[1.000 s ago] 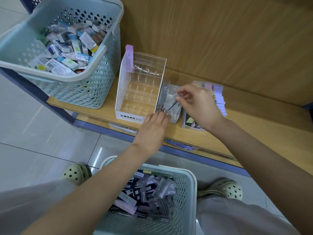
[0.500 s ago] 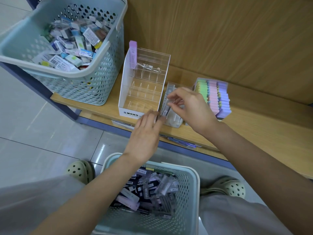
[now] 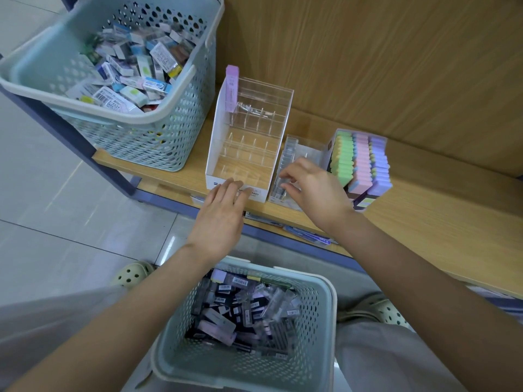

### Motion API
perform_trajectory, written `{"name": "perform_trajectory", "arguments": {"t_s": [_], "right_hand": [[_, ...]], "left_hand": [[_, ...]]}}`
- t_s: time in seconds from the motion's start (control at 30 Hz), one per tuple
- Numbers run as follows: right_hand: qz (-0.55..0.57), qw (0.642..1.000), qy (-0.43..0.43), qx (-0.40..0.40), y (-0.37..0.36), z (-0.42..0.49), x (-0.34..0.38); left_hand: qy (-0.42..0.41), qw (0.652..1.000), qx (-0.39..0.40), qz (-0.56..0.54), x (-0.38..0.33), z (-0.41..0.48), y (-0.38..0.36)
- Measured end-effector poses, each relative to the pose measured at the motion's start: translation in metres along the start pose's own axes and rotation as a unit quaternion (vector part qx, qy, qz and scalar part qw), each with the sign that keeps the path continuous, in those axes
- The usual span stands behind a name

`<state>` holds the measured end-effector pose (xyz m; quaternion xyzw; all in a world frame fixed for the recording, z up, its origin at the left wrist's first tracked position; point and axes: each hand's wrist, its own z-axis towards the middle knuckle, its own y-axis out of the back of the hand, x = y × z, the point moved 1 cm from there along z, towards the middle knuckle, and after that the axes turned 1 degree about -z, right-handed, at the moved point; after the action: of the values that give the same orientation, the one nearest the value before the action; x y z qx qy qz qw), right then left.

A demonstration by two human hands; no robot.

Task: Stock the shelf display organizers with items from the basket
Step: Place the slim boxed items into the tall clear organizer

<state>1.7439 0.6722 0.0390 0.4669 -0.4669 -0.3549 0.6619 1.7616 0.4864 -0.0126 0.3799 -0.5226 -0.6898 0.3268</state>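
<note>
The left hand (image 3: 223, 213) is held flat at centre frame, its grip open and fingers straight, with the fingertips over the front lip of the tiered organizer (image 3: 217, 148). The right hand (image 3: 314, 193) is positioned just right of centre, above the small clear organizer (image 3: 304, 149). Its fingers are curled, and it cannot be told whether a clear case is pinched in the grip.

Both organizers are set at the front edge of the shelf (image 3: 438, 216). The small one is enclosed between the tiered unit and the pastel block display (image 3: 362, 165). A pink box (image 3: 232, 89) is stood upright at the tiered unit's rear left corner.

The stock basket (image 3: 329, 301) is located at lower centre, below the shelf edge and between the forearms, and is loaded with packets (image 3: 240, 309). A second basket (image 3: 113, 117) at upper left extends past the shelf's left end. Open shelf surface is available at the right of the frame.
</note>
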Motion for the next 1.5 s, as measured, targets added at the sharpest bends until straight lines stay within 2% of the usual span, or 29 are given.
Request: {"name": "perform_trajectory", "arguments": {"t_s": [0.1, 0.23, 0.3, 0.47, 0.53, 0.6, 0.67, 0.73, 0.83, 0.93, 1.03, 1.23, 1.37, 1.5], "right_hand": [[-0.077, 0.996, 0.044, -0.011, -0.004, -0.003, 0.000], [-0.139, 0.988, 0.055, -0.033, -0.009, -0.015, 0.005], [-0.161, 0.983, 0.058, -0.059, -0.008, -0.027, 0.012], [-0.097, 0.988, 0.058, -0.101, -0.018, -0.078, 0.034], [-0.075, 0.992, 0.067, -0.078, -0.032, -0.101, 0.042], [-0.054, 0.996, 0.069, -0.012, -0.053, -0.123, 0.049], [-0.032, 0.997, 0.025, 0.068, -0.075, -0.141, 0.053], [0.017, 0.988, -0.076, 0.136, -0.097, -0.158, 0.054], [0.088, 0.940, -0.228, 0.237, -0.130, -0.180, 0.046], [0.101, 0.903, -0.313, 0.275, -0.151, -0.191, 0.039], [0.119, 0.880, -0.356, 0.290, -0.166, -0.195, 0.036], [0.200, 0.832, -0.471, 0.216, -0.189, -0.181, 0.043], [0.227, 0.818, -0.488, 0.201, -0.200, -0.178, 0.046], [0.244, 0.810, -0.495, 0.198, -0.203, -0.181, 0.044]], "left_hand": [[0.001, 1.000, 0.013, 0.003, 0.000, 0.002, 0.002], [0.002, 0.999, 0.051, -0.006, 0.001, 0.000, 0.009], [0.001, 0.999, 0.047, 0.002, 0.001, -0.005, 0.011], [-0.036, 0.999, -0.041, -0.007, -0.004, -0.044, 0.013], [-0.055, 0.997, -0.043, -0.017, -0.008, -0.068, 0.007], [-0.070, 0.997, -0.005, -0.034, -0.013, -0.091, -0.003], [-0.058, 0.996, 0.055, -0.049, -0.016, -0.111, -0.019], [-0.018, 0.989, 0.130, -0.065, -0.016, -0.126, -0.032], [0.050, 0.956, 0.270, -0.106, -0.012, -0.144, -0.050], [0.088, 0.922, 0.358, -0.120, -0.009, -0.152, -0.067], [0.095, 0.911, 0.374, -0.144, -0.008, -0.147, -0.082], [0.131, 0.894, 0.369, -0.217, -0.021, -0.131, -0.120], [0.135, 0.915, 0.350, -0.151, -0.031, -0.132, -0.136], [0.180, 0.930, 0.295, -0.128, -0.035, -0.132, -0.143]]}}
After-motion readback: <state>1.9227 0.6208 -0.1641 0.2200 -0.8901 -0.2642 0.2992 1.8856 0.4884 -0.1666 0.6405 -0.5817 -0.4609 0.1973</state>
